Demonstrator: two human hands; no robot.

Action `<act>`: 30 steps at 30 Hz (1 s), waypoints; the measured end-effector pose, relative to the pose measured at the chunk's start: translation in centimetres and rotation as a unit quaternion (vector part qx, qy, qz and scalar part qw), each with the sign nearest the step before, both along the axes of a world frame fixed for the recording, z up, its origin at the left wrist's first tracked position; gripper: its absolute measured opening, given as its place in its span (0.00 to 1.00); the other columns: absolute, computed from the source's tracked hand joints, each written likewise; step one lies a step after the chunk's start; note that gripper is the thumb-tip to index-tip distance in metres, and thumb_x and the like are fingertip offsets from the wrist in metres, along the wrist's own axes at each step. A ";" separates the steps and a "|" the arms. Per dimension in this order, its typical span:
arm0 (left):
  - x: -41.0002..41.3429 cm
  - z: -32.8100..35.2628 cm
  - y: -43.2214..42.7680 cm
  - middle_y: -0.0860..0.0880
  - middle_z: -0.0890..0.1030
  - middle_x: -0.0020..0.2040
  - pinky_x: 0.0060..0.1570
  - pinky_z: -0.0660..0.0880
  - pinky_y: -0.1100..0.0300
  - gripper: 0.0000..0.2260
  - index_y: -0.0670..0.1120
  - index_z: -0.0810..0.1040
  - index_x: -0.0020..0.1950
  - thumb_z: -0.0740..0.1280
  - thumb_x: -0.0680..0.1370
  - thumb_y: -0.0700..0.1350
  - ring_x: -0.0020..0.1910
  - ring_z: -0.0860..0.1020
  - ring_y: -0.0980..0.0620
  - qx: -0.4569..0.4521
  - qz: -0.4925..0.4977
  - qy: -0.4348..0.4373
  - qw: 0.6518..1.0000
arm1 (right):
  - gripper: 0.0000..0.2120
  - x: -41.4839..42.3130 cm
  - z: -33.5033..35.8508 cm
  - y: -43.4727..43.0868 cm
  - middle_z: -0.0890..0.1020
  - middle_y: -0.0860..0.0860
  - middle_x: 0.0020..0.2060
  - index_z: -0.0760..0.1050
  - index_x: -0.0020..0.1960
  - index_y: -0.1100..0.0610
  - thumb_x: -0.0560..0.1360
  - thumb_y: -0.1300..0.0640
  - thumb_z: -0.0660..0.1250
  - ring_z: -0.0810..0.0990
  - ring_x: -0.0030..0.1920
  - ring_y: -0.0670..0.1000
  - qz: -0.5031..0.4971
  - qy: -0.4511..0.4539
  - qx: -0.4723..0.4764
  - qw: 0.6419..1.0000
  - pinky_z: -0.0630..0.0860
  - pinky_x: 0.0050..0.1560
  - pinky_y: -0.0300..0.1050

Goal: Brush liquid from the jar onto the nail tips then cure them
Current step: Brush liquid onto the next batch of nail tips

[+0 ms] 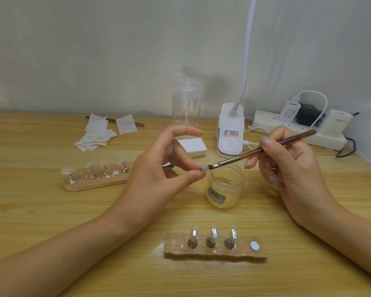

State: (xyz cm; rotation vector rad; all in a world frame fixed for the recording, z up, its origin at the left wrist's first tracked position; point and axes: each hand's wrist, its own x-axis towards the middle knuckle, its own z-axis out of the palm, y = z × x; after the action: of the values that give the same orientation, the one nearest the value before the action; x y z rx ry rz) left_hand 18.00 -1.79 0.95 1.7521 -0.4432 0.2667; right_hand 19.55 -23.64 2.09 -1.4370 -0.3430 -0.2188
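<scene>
Your left hand (159,166) pinched a nail tip (205,168) — mostly hidden by your fingertips (199,174) — while your right hand (287,166) gripped the brush (251,153), bristles touching it above the jar (225,189).

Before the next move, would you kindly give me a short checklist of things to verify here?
1. Nail tip pinched between the left hand's thumb and finger: ok.
2. Brush held by the right hand, bristles on the nail tip: ok.
3. Jar open and upright below the brush: ok.
4. Free place on the near holder: ok, the disc at its right end is bare.
5. Nail tip fully coated: cannot tell.
6. Enough liquid left in the jar: cannot tell.
</scene>
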 end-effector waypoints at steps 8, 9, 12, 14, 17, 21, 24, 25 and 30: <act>-0.1 0.1 0.0 0.51 0.83 0.39 0.40 0.76 0.47 0.27 0.56 0.74 0.63 0.76 0.71 0.35 0.43 0.82 0.54 -0.014 -0.003 -0.001 1.000 | 0.10 -0.1 0.0 0.0 0.84 0.56 0.33 0.69 0.41 0.56 0.76 0.52 0.66 0.66 0.22 0.44 0.052 -0.016 0.002 0.999 0.65 0.24 0.31; -0.1 0.1 0.0 0.51 0.83 0.39 0.41 0.77 0.46 0.27 0.56 0.74 0.63 0.76 0.71 0.35 0.44 0.83 0.54 -0.015 -0.003 -0.001 1.000 | 0.11 -0.2 0.0 0.0 0.84 0.56 0.33 0.69 0.41 0.57 0.76 0.52 0.66 0.66 0.21 0.44 0.048 -0.015 -0.001 0.999 0.65 0.24 0.31; -0.1 0.1 0.0 0.50 0.83 0.39 0.43 0.77 0.45 0.26 0.56 0.73 0.63 0.77 0.72 0.36 0.45 0.83 0.52 -0.016 -0.001 -0.005 1.000 | 0.09 -0.1 0.0 0.0 0.83 0.58 0.32 0.69 0.40 0.57 0.75 0.53 0.65 0.65 0.21 0.45 0.010 0.006 0.001 1.000 0.64 0.24 0.32; -0.1 0.1 0.0 0.50 0.83 0.39 0.42 0.77 0.46 0.26 0.56 0.74 0.63 0.77 0.71 0.37 0.45 0.83 0.52 -0.018 0.001 -0.007 1.000 | 0.09 0.0 0.1 -0.1 0.82 0.57 0.31 0.68 0.40 0.56 0.74 0.53 0.65 0.65 0.21 0.44 -0.010 0.019 0.007 1.000 0.63 0.23 0.33; -0.1 0.1 0.0 0.50 0.83 0.39 0.40 0.77 0.49 0.25 0.56 0.74 0.62 0.77 0.71 0.37 0.44 0.82 0.52 -0.014 0.001 -0.009 1.000 | 0.09 0.0 0.2 -0.1 0.83 0.57 0.32 0.69 0.39 0.54 0.74 0.51 0.65 0.65 0.21 0.44 0.008 0.007 0.016 1.000 0.64 0.23 0.33; -0.1 0.0 0.1 0.51 0.83 0.39 0.37 0.76 0.53 0.24 0.56 0.76 0.61 0.77 0.71 0.36 0.44 0.82 0.52 -0.008 0.003 -0.018 1.000 | 0.10 -0.3 0.2 0.2 0.84 0.56 0.33 0.68 0.41 0.57 0.75 0.53 0.64 0.65 0.21 0.44 0.041 -0.011 0.002 0.999 0.64 0.24 0.32; -0.1 0.0 0.1 0.50 0.83 0.39 0.38 0.76 0.50 0.24 0.56 0.76 0.61 0.77 0.72 0.36 0.45 0.82 0.50 -0.010 0.001 -0.020 1.000 | 0.10 -0.1 0.1 0.1 0.83 0.57 0.32 0.68 0.40 0.57 0.74 0.52 0.65 0.64 0.21 0.44 0.012 0.006 0.003 1.000 0.64 0.23 0.33; -0.1 -0.1 0.1 0.50 0.83 0.40 0.37 0.76 0.51 0.24 0.56 0.76 0.61 0.77 0.72 0.36 0.45 0.82 0.50 -0.012 0.000 -0.021 1.000 | 0.10 0.0 0.1 0.0 0.83 0.58 0.31 0.68 0.40 0.56 0.74 0.52 0.65 0.64 0.21 0.44 -0.001 0.015 0.007 1.000 0.63 0.23 0.33; 0.0 -0.1 0.2 0.50 0.83 0.40 0.34 0.73 0.59 0.24 0.57 0.76 0.60 0.77 0.72 0.36 0.45 0.81 0.51 -0.015 -0.008 -0.024 1.000 | 0.10 0.0 0.1 -0.1 0.83 0.56 0.33 0.69 0.39 0.53 0.76 0.51 0.66 0.65 0.21 0.44 0.023 -0.001 0.025 0.999 0.62 0.24 0.33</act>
State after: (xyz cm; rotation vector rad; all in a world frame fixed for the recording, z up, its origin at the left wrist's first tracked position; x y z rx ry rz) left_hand 18.00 -1.63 0.84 1.7142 -0.4854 0.3027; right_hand 19.56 -23.77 2.19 -1.3782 -0.3695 -0.1903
